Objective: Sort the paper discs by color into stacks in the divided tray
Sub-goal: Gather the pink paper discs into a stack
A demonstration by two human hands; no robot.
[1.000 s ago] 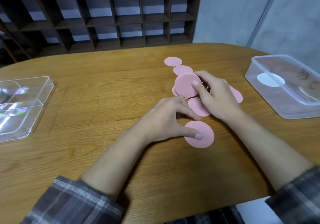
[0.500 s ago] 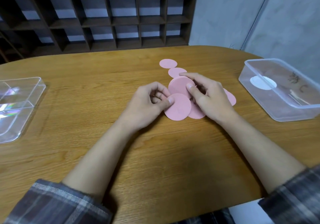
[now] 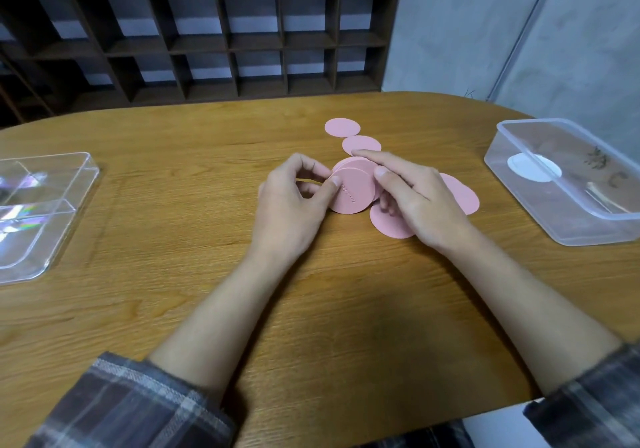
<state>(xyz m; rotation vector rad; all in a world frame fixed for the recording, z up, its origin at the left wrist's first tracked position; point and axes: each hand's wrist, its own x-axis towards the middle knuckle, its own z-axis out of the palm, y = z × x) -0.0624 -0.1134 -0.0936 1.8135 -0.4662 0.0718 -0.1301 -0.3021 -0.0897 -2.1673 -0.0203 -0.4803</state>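
Note:
Between both hands a small stack of pink paper discs is held just above the wooden table. My left hand pinches its left edge with thumb and fingers. My right hand grips its right side, thumb on top. Loose pink discs lie flat around them: one at the far end, one just behind my right fingers, one under my right palm, one to the right. The clear divided tray sits at the left table edge.
A clear plastic box stands at the right, with a white disc inside. A dark wooden cubby shelf runs along the wall behind the table. Plaid sleeves cover both forearms near the bottom of the view.
My left hand slid a pink disc from the near table, lifted it and brought it onto the discs in my right hand. Both hands now hold the stack together.

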